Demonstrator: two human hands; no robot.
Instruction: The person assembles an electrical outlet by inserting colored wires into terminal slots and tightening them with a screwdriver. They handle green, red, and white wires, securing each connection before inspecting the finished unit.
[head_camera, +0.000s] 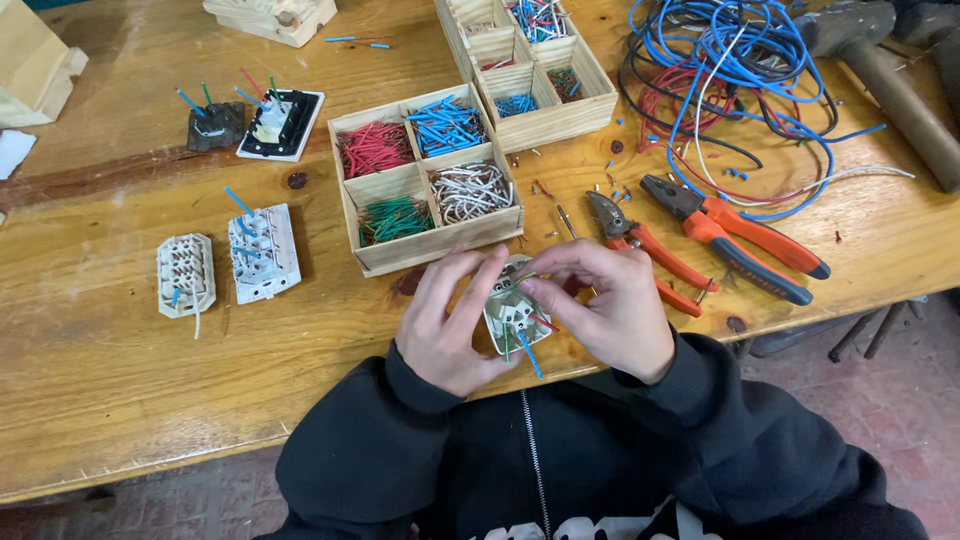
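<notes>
The small white socket module sits between both hands just above the near edge of the wooden bench, its back turned up; short wire ends in green, red and blue stick out of it toward the person's chest. The left hand cups the module from the side, fingers closed around its rim; the right hand pinches a thin green wire at the module's top with thumb and forefinger, so both hands are closed on the work.

As far as can be judged, several wire ends are already seated in the module and the green one is the piece in hand (whether further terminals are empty is too small to tell).

Just beyond the hands stands a four-compartment wooden tray with cut wire pieces sorted by colour: red and blue at the back, green and white at the front; a second, longer wooden tray lies behind it. To the right, touching nothing, lie small orange-handled cutters and larger orange-and-blue pliers; behind them a tangle of blue, red and black cable. To the left lie two white modules with wires fitted, and farther back a black-framed switch unit beside a dark block bristling with coloured ends.
</notes>
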